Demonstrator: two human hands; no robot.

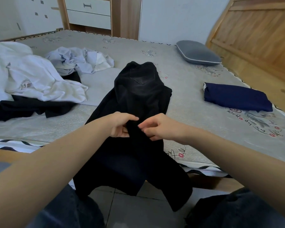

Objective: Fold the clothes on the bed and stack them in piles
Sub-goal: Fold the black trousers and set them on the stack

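You have one view only, from a wide-angle camera worn on your head. It looks forward and steeply down across the bed, from the bed's near long edge, with your knees and the floor tiles at the bottom of frame. It sits close: your left hand and right hand meet just below centre, on the black trousers, and both forearms run in from the lower corners. The far field reaches the headboard at upper right and the drawer unit at top. Straight lines bow towards the edges, as the lens is wide. No second view exists, so no overlap can be reported.
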